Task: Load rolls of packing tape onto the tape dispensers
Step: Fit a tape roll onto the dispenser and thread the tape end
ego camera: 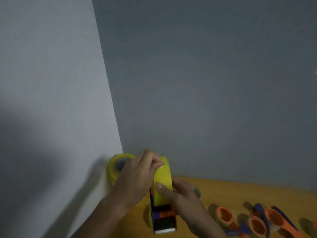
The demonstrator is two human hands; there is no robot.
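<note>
Grey walls (205, 74) meet in a corner above my wooden counter (240, 191), and most of my view is bare wall. At the left, against the corner, I see a stack of yellow rolls (116, 166) lying partly behind my wrist. My left hand (137, 176) curls over the top of the roll (163, 179), fingertips pinching at its upper edge. That roll sits upright in the dispenser (163, 219), whose serrated blade end points toward me. My right hand (181, 194) grips the same roll from the other side, thumb pressed flat on the tape face. Further right, more dispensers (257, 222) with orange hubs lie on the counter, apart from my hands; I cannot tell how many.
</note>
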